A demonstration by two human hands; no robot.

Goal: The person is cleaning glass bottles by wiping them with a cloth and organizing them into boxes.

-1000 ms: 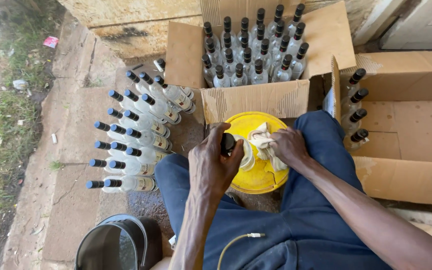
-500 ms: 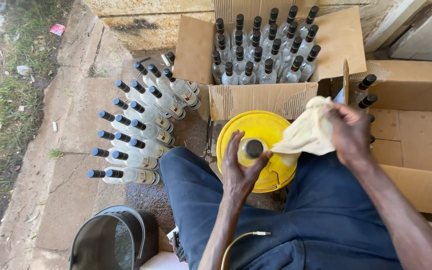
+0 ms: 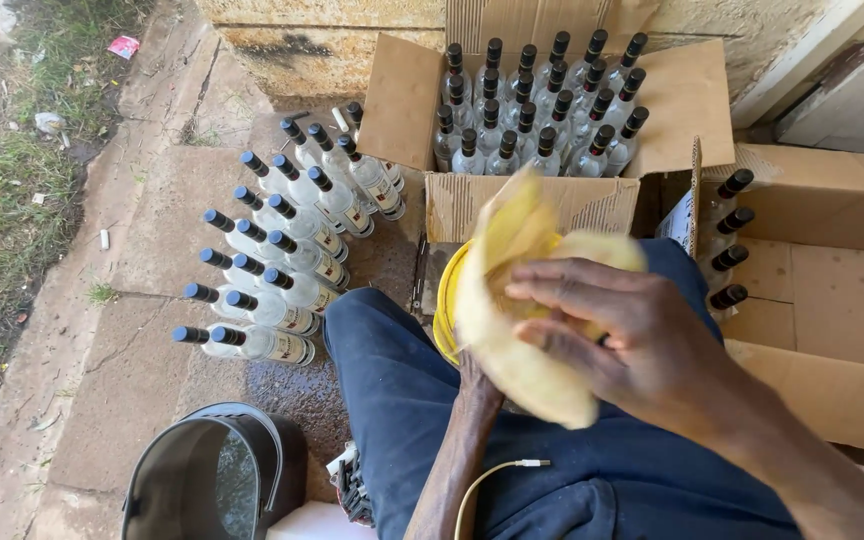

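Observation:
My right hand (image 3: pixel 642 345) is raised close to the camera and grips a pale yellow cloth (image 3: pixel 517 300). The cloth covers most of a yellow bucket (image 3: pixel 443 315) that sits between my knees; only its left rim shows. My left hand (image 3: pixel 478 378) reaches up under the cloth towards the bucket. Just its wrist and the back of the hand show, so what it holds is hidden. I sit in dark blue trousers (image 3: pixel 402 400).
Several clear bottles with dark caps (image 3: pixel 282 265) stand in rows on the wet concrete at left. An open cardboard box (image 3: pixel 532 205) ahead holds more bottles; another box (image 3: pixel 822 300) at right has several. A black bucket of water (image 3: pixel 207 480) stands at lower left. Grass lies far left.
My right hand has swung the cloth from the right side up and over the yellow bucket, closer to the camera. It now hides the bottle top and my left hand's fingers.

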